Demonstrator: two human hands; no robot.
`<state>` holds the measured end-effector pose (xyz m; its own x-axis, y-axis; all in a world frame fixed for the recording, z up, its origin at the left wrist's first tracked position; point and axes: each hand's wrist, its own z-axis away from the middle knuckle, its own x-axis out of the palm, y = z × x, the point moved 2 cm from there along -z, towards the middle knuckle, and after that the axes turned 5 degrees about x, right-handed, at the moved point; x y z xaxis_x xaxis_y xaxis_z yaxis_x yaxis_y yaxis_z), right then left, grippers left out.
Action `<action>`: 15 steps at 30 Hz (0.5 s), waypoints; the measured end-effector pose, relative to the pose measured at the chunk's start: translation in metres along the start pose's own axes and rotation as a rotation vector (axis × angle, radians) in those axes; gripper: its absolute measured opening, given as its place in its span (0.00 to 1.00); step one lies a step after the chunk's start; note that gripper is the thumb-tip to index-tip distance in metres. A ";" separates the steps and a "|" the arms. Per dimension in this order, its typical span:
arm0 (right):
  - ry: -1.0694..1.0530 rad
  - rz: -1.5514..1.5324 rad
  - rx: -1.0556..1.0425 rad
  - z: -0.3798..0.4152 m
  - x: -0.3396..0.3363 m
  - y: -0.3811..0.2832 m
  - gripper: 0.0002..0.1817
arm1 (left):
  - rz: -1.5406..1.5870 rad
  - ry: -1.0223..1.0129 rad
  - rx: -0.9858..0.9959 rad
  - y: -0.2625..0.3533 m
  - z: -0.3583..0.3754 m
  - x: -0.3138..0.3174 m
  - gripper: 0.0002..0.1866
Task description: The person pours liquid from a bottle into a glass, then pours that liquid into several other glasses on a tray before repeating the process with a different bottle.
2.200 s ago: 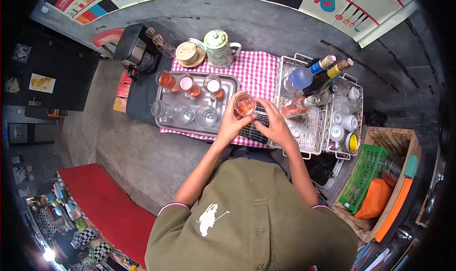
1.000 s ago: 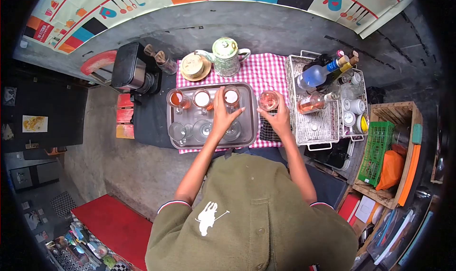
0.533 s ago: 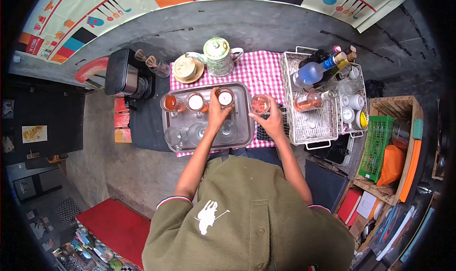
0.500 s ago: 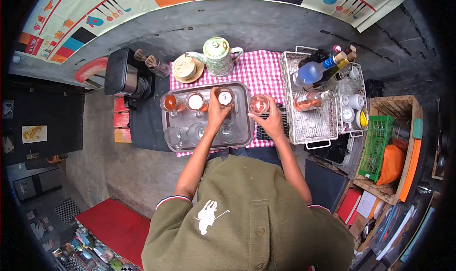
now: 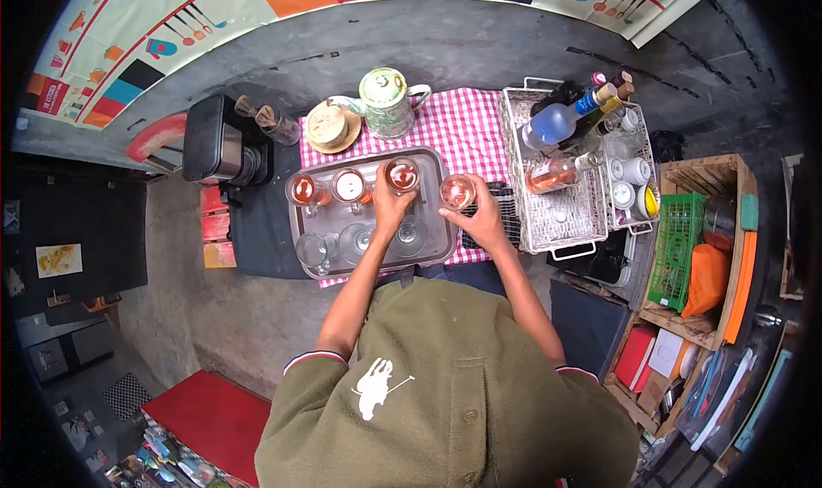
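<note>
My left hand (image 5: 393, 202) is closed around a glass mug of amber-red drink (image 5: 402, 175) at the back right of the brown tray (image 5: 374, 270). Just to its right, my right hand (image 5: 481, 221) grips a drinking glass (image 5: 458, 193) with pinkish-red contents, over the tray's right rim. Two more filled mugs, one reddish (image 5: 302, 188) and one with a pale glare on top (image 5: 349, 185), stand in the tray's back row. In front of them are a clear glass mug (image 5: 313, 250) and two clear glasses, partly behind my left forearm.
Behind the tray stand a green patterned teapot (image 5: 387, 103) and a lidded pot on a saucer (image 5: 331, 127). A white wire basket (image 5: 561, 231) with bottles and cups is at right. A black coffee machine (image 5: 210, 141) sits at left.
The glass in my right hand has shifted slightly left, closer to the mug in my left hand. My left hand stays on its mug. The whole view has moved a little.
</note>
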<state>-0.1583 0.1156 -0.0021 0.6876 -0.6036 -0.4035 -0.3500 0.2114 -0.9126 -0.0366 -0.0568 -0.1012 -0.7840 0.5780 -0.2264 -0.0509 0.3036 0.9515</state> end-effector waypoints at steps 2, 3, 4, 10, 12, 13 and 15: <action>0.001 0.013 -0.014 0.001 0.000 -0.001 0.39 | 0.042 0.009 0.013 0.002 0.004 0.001 0.44; 0.002 -0.005 -0.009 0.000 0.000 -0.003 0.39 | 0.001 0.002 0.040 0.001 0.004 0.001 0.45; 0.003 -0.022 -0.003 0.000 0.000 -0.005 0.39 | -0.025 0.003 0.042 0.001 0.004 0.002 0.46; 0.027 -0.013 -0.018 0.001 -0.007 -0.028 0.38 | 0.041 0.003 0.018 0.018 0.004 0.007 0.48; 0.039 -0.030 -0.031 0.000 -0.007 -0.031 0.38 | 0.101 -0.052 -0.007 0.028 0.002 0.007 0.47; 0.042 -0.050 -0.042 0.000 -0.006 -0.031 0.38 | 0.120 -0.073 -0.005 0.034 0.001 0.007 0.46; 0.041 -0.062 -0.056 -0.002 -0.006 -0.033 0.38 | 0.169 -0.094 0.021 0.044 0.001 0.008 0.46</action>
<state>-0.1517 0.1105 0.0309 0.6831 -0.6451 -0.3422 -0.3430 0.1302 -0.9302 -0.0451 -0.0382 -0.0617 -0.7192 0.6899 -0.0831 0.0899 0.2110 0.9733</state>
